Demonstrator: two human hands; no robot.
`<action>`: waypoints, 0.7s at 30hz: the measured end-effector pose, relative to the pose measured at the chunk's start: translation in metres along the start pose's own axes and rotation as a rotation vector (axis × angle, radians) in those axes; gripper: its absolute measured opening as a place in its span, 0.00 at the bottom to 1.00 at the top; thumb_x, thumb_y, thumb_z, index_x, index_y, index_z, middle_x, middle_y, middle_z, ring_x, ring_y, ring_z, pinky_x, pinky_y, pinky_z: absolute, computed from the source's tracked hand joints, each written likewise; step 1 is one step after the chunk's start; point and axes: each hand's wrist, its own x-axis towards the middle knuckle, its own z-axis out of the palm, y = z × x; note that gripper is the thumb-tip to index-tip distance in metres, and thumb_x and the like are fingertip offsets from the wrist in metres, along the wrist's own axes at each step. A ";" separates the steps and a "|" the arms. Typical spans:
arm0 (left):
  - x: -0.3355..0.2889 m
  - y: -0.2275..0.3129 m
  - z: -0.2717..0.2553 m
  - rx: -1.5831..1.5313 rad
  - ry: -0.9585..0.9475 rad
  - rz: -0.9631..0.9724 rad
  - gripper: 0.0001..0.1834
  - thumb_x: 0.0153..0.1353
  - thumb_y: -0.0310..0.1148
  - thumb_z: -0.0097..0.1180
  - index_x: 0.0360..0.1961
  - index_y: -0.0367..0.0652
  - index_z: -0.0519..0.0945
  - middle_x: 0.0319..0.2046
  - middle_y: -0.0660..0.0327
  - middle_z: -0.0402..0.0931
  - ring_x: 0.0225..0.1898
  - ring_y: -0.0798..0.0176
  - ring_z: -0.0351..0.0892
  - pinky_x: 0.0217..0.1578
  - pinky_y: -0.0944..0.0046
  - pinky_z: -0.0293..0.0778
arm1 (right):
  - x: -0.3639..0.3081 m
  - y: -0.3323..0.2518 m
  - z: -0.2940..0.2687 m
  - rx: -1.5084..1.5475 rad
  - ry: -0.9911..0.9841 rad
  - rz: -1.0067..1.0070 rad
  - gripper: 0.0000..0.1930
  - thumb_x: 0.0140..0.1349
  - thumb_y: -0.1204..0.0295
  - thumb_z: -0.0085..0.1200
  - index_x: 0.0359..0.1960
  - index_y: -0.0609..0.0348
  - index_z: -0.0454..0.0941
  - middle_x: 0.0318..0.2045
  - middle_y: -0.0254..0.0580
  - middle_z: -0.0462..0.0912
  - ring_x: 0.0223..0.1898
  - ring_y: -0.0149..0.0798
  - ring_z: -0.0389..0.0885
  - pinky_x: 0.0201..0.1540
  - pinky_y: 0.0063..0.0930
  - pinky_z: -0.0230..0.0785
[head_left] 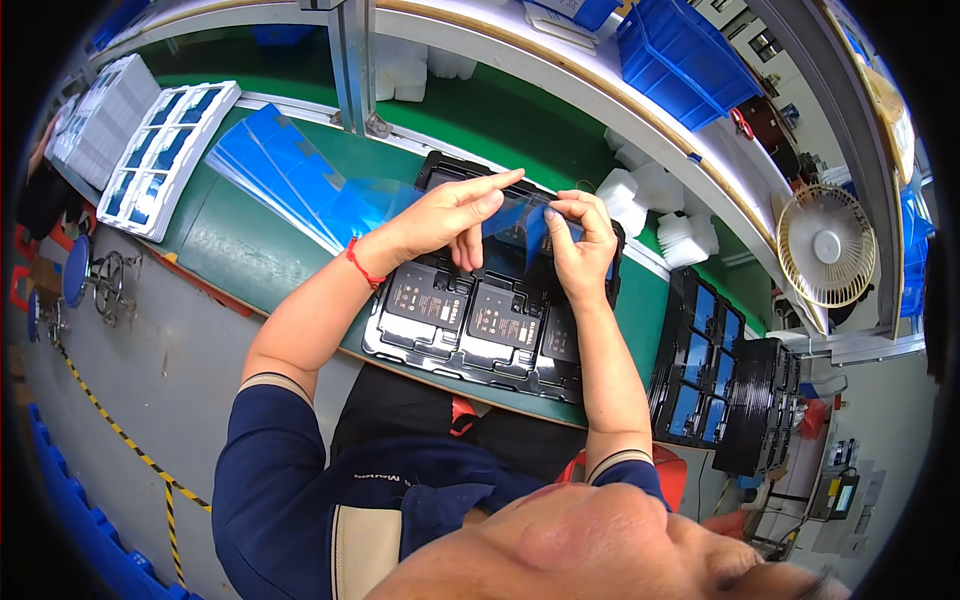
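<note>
In front of me on the green bench lies a black plastic tray (400, 345) with flat black battery packs (505, 312) in its pockets. My right hand (588, 245), above the tray's right part, pinches a clear blue film (514, 222) between thumb and forefinger. My left hand (450, 222) is over the tray's far left part, forefinger stretched out and the other fingers hanging down. It seems to hold nothing. The film spans the space between both hands, over the far row of packs, which is partly hidden.
Left of the tray, blue film sheets (275, 165) lie fanned out on the green bench (215, 235). A white tray (165, 160) stands at the far left. Stacked black trays (700, 360) are at right. A shelf with a blue bin (685, 65) and a fan (826, 245) borders the far side.
</note>
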 end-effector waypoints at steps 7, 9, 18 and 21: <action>0.004 -0.010 0.006 -0.330 0.015 -0.054 0.36 0.68 0.52 0.42 0.72 0.58 0.42 0.47 0.53 0.71 0.42 0.65 0.78 0.36 0.68 0.77 | -0.002 0.005 0.004 0.028 -0.003 0.037 0.06 0.48 0.80 0.62 0.30 0.61 0.80 0.37 0.45 0.79 0.40 0.39 0.77 0.44 0.29 0.69; 0.007 -0.012 0.002 -0.430 0.033 0.020 0.36 0.68 0.47 0.45 0.72 0.57 0.43 0.48 0.62 0.66 0.43 0.71 0.68 0.49 0.65 0.70 | -0.001 -0.001 0.003 -0.016 -0.087 -0.061 0.07 0.46 0.79 0.63 0.29 0.60 0.80 0.37 0.44 0.79 0.41 0.40 0.76 0.45 0.31 0.68; 0.017 -0.032 -0.013 -0.511 0.082 0.024 0.22 0.67 0.34 0.49 0.58 0.33 0.70 0.50 0.54 0.74 0.50 0.65 0.75 0.50 0.66 0.72 | -0.001 -0.013 0.000 0.089 -0.379 -0.091 0.08 0.43 0.77 0.66 0.27 0.56 0.82 0.42 0.40 0.78 0.47 0.41 0.73 0.49 0.33 0.65; 0.016 -0.027 -0.005 -0.526 0.047 0.053 0.22 0.66 0.35 0.50 0.59 0.35 0.70 0.51 0.53 0.73 0.50 0.62 0.76 0.53 0.60 0.73 | 0.000 -0.013 -0.001 0.103 -0.441 -0.102 0.08 0.42 0.77 0.66 0.27 0.55 0.82 0.43 0.39 0.78 0.48 0.42 0.72 0.50 0.33 0.65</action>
